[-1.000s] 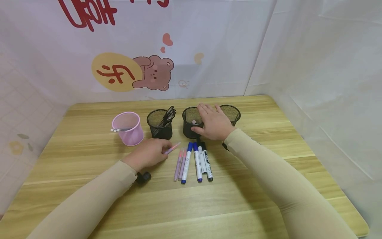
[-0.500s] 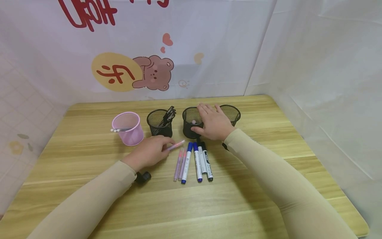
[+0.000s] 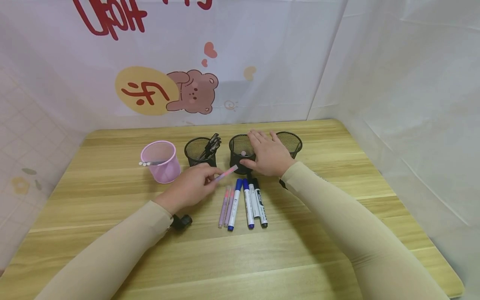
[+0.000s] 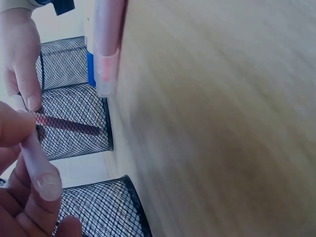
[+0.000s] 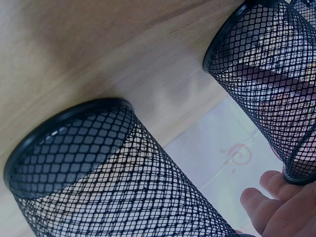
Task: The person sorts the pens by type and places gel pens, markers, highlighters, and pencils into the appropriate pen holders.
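Observation:
My left hand pinches a pink-and-purple highlighter between thumb and fingers, its clear end slanting up toward the third black mesh pen cup. Close up in the left wrist view, the highlighter crosses the fingers just in front of that cup. My right hand rests on this cup's rim, fingers extended and thumb on the near side. Inside the cup stands one highlighter, seen through the mesh. Below, two similar highlighters lie beside several blue and black markers on the table.
A pink cup with white-ended pens stands at left. Next to it is a mesh cup of black pens. The rightmost mesh cup is partly behind my right hand. A printed cloth hangs behind the wooden table.
My left hand has moved slightly up and right, bringing the highlighter from above the table toward the third mesh cup. The right hand has stayed in place on its rim.

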